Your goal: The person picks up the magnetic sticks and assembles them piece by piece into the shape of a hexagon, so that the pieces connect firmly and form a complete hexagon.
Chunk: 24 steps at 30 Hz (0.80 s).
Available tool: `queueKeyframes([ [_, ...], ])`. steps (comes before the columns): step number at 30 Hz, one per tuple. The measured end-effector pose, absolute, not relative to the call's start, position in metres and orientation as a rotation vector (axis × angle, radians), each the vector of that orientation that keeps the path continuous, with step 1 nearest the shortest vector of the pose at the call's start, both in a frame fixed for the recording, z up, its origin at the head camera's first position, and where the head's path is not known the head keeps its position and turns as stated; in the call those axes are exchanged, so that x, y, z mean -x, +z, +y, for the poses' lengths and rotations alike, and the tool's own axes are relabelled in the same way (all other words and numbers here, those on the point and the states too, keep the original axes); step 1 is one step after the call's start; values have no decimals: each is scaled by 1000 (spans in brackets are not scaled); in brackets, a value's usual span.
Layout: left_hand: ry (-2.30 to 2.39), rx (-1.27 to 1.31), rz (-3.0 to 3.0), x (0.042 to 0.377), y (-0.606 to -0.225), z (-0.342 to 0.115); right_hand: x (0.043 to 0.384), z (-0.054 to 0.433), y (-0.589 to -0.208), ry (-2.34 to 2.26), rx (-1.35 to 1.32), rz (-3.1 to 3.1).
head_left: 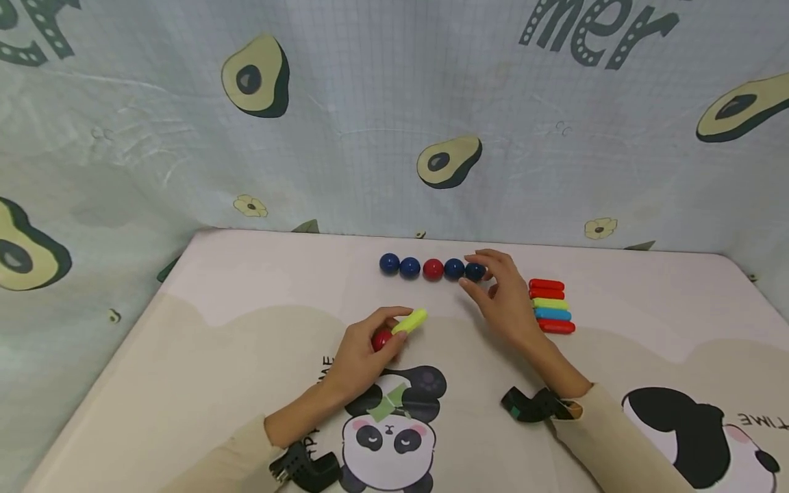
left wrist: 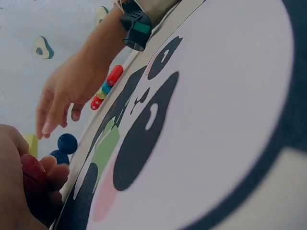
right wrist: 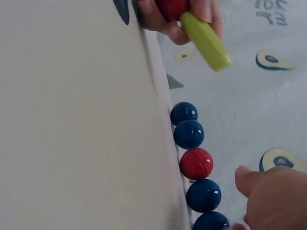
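My left hand (head_left: pixel 364 349) grips a red ball (head_left: pixel 381 339) and a yellow stick (head_left: pixel 409 322) together, the stick poking out past the fingertips. Farther back, a row of blue and red balls begins with a blue ball (head_left: pixel 390 263), followed by another blue ball (head_left: pixel 409 268). In the middle sits a red ball (head_left: pixel 433 270), then a blue ball (head_left: pixel 454 268). At the right end is one more blue ball (head_left: pixel 474 272). My right hand (head_left: pixel 502 294) spreads its thumb and index finger around this last ball, fingertips right beside it.
Right of my right hand lies a stack of coloured sticks (head_left: pixel 553 313), red, yellow and blue, side by side. The table (head_left: pixel 246 356) carries printed pandas. A curtain with avocado prints (head_left: pixel 370 103) hangs behind its back edge. Both wrists wear black cameras (head_left: pixel 533 405).
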<state>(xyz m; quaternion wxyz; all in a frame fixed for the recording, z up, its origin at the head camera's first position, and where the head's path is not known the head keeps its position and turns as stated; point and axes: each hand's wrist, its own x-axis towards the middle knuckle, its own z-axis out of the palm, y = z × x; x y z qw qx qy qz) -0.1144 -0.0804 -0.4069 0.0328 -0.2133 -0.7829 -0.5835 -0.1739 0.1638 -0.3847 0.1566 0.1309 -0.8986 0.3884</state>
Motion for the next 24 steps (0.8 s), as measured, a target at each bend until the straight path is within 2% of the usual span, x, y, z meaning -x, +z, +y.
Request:
queueKeyframes([
  [6, -1724, 621, -2455, 114, -407, -81, 177, 167, -393, 1079, -326, -2587],
  [14, -1704, 605, -2473, 114, -406, -80, 178, 169, -398, 1048, -424, -2658],
  [24, -1757, 618, -2437, 113, -405, -81, 176, 171, -398, 1099, -240, -2710],
])
